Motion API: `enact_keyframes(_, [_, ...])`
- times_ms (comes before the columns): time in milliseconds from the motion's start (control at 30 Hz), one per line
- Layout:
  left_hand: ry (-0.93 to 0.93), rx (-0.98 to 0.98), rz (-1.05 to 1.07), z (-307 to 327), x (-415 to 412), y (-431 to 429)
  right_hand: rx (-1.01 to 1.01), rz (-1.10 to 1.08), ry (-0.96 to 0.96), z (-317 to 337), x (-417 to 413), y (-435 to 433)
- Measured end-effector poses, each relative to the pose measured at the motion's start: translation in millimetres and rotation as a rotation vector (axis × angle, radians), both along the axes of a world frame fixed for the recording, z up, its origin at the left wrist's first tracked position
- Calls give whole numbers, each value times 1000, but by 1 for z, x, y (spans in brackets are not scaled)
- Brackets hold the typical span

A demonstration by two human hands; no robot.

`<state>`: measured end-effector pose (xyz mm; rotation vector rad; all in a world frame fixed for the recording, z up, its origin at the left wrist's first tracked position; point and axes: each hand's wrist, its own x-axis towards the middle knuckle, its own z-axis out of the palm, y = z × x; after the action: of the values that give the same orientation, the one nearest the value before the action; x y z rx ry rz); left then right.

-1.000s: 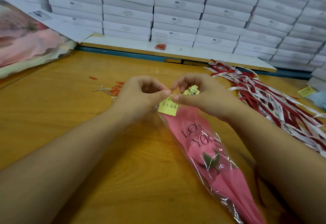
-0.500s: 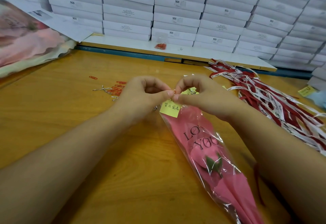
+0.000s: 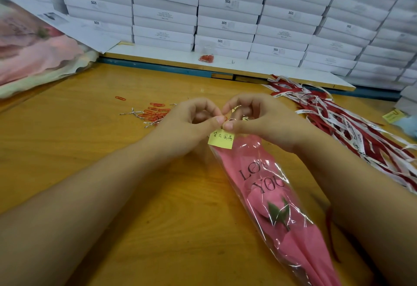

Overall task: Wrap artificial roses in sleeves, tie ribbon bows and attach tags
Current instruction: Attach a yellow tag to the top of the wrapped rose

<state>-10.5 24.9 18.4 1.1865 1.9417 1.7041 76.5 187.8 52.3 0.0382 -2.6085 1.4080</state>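
Stacked white boxes [image 3: 225, 24] back the smooth wooden table [image 3: 90, 161]. On it lies the crinkly clear sleeve [image 3: 266, 195] of pink rose, long axis running from the fingertips back toward the person's right; left hand [image 3: 187, 125] and right hand [image 3: 259, 123], equally near, pinch the yellow paper tag [image 3: 221, 140] at the sleeve's narrow end.

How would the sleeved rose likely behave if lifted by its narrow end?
The sleeved rose is probably light: thin pink paper in clear film. The film's glare and creases suggest a slippery, crackly surface. Lifted by the narrow end near the yellow tag, its wide end would probably sag.
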Motion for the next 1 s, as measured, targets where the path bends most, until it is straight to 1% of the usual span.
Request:
enact_keyframes(233, [-16,45,-72,-1,-5,-3,-19,26,32,0,0,2])
enact_keyframes(500, [-22,83,-23,-2,-8,-1,0,-15,87,0,2,-3])
enact_keyframes(567, [-29,78,-13,-3,-8,-1,29,-10,97,2,3,-4])
enact_keyframes(667, [-10,63,8,-2,-7,0,152,23,61,3,4,-7])
enact_keyframes(733, [5,55,19,-1,-7,1,180,23,57,2,2,-7])
enact_keyframes(867, [19,62,21,-1,-9,1,115,24,85,2,2,-10])
enact_keyframes(1000, [11,61,6,0,-7,0,102,0,101,1,2,-11])
